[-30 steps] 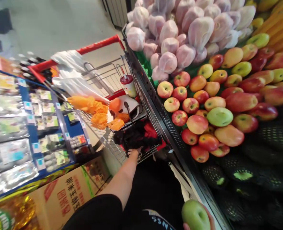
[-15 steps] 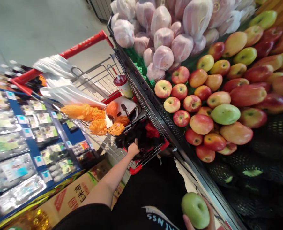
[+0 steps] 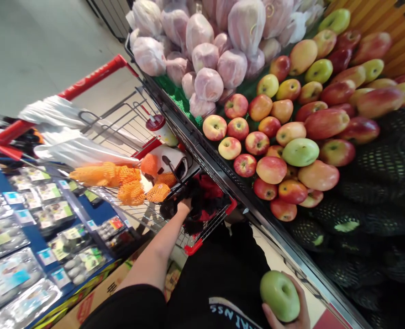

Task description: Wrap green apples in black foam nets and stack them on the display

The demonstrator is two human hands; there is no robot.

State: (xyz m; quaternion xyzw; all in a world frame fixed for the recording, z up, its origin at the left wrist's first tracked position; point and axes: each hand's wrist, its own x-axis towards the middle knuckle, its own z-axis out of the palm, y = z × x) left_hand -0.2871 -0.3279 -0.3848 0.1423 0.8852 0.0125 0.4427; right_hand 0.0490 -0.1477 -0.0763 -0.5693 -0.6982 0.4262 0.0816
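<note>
My right hand (image 3: 296,315) at the bottom edge is closed round a green apple (image 3: 279,295), held close to my body. My left arm stretches forward into a red-framed wire shopping cart (image 3: 191,249). My left hand (image 3: 183,205) reaches down among black and red cloth (image 3: 202,201) at the near end of the cart, its fingers buried there. Orange foam fruit nets (image 3: 130,185) and a white plastic bag (image 3: 75,148) lie in the cart farther on.
A sloping fruit stand (image 3: 219,167) runs along the right with red and yellow apples (image 3: 257,141), mangoes (image 3: 325,123), bagged pale fruit (image 3: 205,84) and dark netted fruit (image 3: 360,219). A red-lidded cup (image 3: 159,128) sits in the cart. Blue shelves (image 3: 38,214) of packets stand left.
My left hand has pushed deeper into the dark cloth in the cart. The view has swung left and the cart sits closer. The green apple stays in my right hand.
</note>
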